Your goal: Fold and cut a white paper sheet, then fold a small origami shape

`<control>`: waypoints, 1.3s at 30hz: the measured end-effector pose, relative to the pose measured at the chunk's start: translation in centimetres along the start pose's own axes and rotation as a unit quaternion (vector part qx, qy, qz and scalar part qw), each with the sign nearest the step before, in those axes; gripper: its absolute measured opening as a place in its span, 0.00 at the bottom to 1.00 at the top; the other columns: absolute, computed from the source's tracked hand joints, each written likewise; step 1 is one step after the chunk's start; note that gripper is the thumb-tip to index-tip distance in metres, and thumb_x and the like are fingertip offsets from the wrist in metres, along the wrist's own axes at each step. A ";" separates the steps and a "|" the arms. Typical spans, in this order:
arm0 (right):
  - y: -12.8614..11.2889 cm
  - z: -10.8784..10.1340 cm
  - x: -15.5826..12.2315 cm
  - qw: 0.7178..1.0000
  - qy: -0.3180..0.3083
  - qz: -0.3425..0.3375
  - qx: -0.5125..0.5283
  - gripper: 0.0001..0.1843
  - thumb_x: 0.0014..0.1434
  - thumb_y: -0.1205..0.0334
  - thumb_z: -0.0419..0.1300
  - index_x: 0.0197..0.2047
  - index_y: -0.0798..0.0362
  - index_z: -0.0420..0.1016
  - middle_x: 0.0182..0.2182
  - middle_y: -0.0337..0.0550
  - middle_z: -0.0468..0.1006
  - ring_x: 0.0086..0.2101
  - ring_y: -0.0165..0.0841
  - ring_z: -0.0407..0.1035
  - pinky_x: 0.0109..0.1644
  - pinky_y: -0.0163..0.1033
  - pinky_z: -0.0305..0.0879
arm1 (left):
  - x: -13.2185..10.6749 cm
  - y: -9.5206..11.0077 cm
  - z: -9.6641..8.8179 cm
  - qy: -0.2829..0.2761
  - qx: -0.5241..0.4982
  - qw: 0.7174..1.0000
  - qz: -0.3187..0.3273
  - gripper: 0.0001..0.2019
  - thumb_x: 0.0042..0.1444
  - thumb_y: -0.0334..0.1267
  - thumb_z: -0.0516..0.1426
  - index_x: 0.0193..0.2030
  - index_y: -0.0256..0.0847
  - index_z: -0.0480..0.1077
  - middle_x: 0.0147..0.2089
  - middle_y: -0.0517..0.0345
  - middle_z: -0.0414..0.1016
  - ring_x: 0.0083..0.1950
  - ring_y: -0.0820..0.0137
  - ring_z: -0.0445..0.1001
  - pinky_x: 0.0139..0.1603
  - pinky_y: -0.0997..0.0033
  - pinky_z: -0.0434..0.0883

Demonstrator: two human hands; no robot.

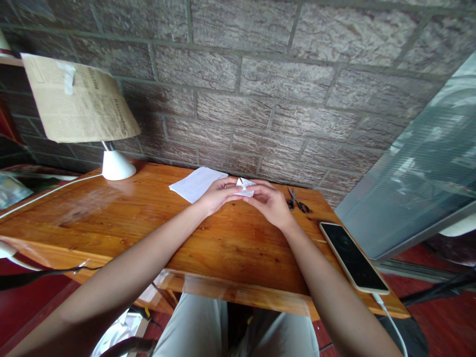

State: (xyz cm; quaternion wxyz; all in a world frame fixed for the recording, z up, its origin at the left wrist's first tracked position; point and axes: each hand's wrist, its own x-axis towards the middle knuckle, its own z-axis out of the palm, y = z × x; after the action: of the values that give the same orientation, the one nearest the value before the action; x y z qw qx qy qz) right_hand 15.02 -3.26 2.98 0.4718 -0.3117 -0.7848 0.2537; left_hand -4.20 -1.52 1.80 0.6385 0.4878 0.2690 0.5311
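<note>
A small piece of folded white paper [244,187] is held up between both hands over the back middle of the wooden table. My left hand [220,195] pinches its left side, thumb in front and fingers behind. On the other side my right hand [270,199] grips the right edge between thumb and fingers. The folds form a small pointed shape at the top; finer detail is too small to make out. Behind my left hand lies a stack of white paper sheets [197,182]. Black-handled scissors [296,200] rest open-bladed to the right of my right hand.
A lamp [118,166] with a newsprint-like shade stands at the back left, its white cord running left. A phone [353,255] with a plugged-in cable [390,317] lies near the table's [148,218] right edge. A brick wall [253,109] rises directly behind.
</note>
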 end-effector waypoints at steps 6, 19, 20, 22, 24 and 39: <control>0.0 -0.1 0.1 1.000 0.017 -0.014 -0.019 0.12 0.55 0.52 0.68 0.42 0.45 0.83 0.51 0.47 0.76 0.50 0.39 0.72 0.55 0.47 0.70 | 0.0 0.1 0.1 -0.011 -0.028 0.999 -0.020 0.16 0.44 0.33 0.70 0.41 0.36 0.77 0.45 0.50 0.81 0.45 0.66 0.80 0.57 0.59 0.71; -0.7 -0.8 0.1 0.996 -0.027 -0.036 -0.077 0.13 0.58 0.51 0.64 0.46 0.41 0.82 0.48 0.43 0.80 0.44 0.39 0.75 0.49 0.44 0.71 | -0.4 0.9 0.0 -0.048 -0.016 0.997 -0.052 0.18 0.44 0.31 0.70 0.45 0.37 0.77 0.46 0.50 0.81 0.47 0.63 0.80 0.56 0.60 0.72; -0.7 -1.0 0.1 0.996 -0.031 -0.033 -0.078 0.13 0.59 0.51 0.64 0.46 0.41 0.82 0.48 0.42 0.80 0.45 0.39 0.75 0.49 0.45 0.71 | -0.3 0.8 -0.1 -0.044 -0.017 0.997 -0.056 0.18 0.44 0.32 0.70 0.44 0.37 0.77 0.45 0.50 0.81 0.46 0.63 0.81 0.55 0.60 0.73; -0.8 -1.1 0.1 0.996 -0.035 -0.027 -0.076 0.12 0.58 0.51 0.64 0.45 0.41 0.83 0.46 0.42 0.81 0.44 0.39 0.76 0.49 0.45 0.71 | -0.3 0.7 -0.1 -0.037 -0.019 0.997 -0.059 0.17 0.44 0.32 0.69 0.44 0.36 0.77 0.44 0.50 0.81 0.44 0.64 0.81 0.54 0.60 0.74; -0.8 -1.2 0.1 0.997 -0.035 -0.025 -0.069 0.12 0.57 0.51 0.65 0.44 0.41 0.83 0.46 0.41 0.82 0.43 0.39 0.76 0.48 0.44 0.72 | -0.2 0.6 -0.1 -0.038 -0.016 0.997 -0.060 0.17 0.45 0.32 0.69 0.44 0.36 0.77 0.44 0.49 0.81 0.43 0.65 0.81 0.53 0.61 0.75; -0.3 -0.8 0.2 0.997 -0.024 0.054 0.043 0.15 0.53 0.46 0.67 0.34 0.50 0.83 0.35 0.45 0.83 0.36 0.37 0.74 0.44 0.43 0.70 | -0.7 1.3 -0.1 -0.096 0.037 0.993 -0.052 0.26 0.41 0.29 0.71 0.50 0.39 0.75 0.45 0.50 0.82 0.45 0.66 0.80 0.57 0.59 0.72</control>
State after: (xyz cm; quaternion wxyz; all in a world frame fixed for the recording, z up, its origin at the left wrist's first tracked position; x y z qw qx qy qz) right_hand 15.57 -3.20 3.66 0.4512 -0.3264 -0.7665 0.3198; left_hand -5.04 -2.21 2.83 0.6694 0.5453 0.2509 0.4377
